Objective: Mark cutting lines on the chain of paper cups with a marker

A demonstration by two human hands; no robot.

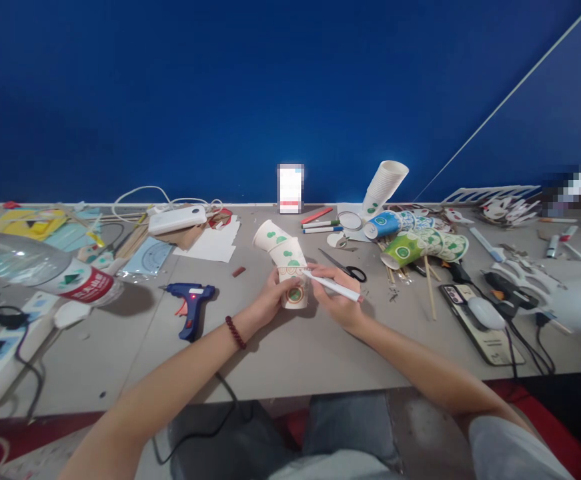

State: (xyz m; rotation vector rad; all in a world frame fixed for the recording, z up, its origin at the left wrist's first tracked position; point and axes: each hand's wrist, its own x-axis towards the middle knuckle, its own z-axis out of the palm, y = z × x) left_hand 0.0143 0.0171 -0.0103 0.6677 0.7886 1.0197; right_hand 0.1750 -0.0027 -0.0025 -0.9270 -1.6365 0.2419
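My left hand (pixel 269 298) is wrapped round the lowest of several paper cups joined in a bent chain (pixel 287 253). The cups are white with green leaf prints, and the lowest one carries a brown round emblem. In my right hand (pixel 337 300) is a white marker (pixel 334 287) with a reddish end, its tip at the side of the cups near a patterned band. Whether the tip touches the paper I cannot tell. Just beyond my right hand lie black-handled scissors (pixel 355 273). A short brown-red piece, perhaps a pen cap (pixel 239 271), rests beyond my left hand.
A blue glue gun (pixel 193 303) lies to the left, near a large plastic bottle (pixel 95 283) and a power strip (pixel 15 347). At the right are blue cups (pixel 390 223), green cups (pixel 410 247), a tall cup stack (pixel 385 187) and a phone (pixel 485 333). Markers (pixel 320 229) lie behind.
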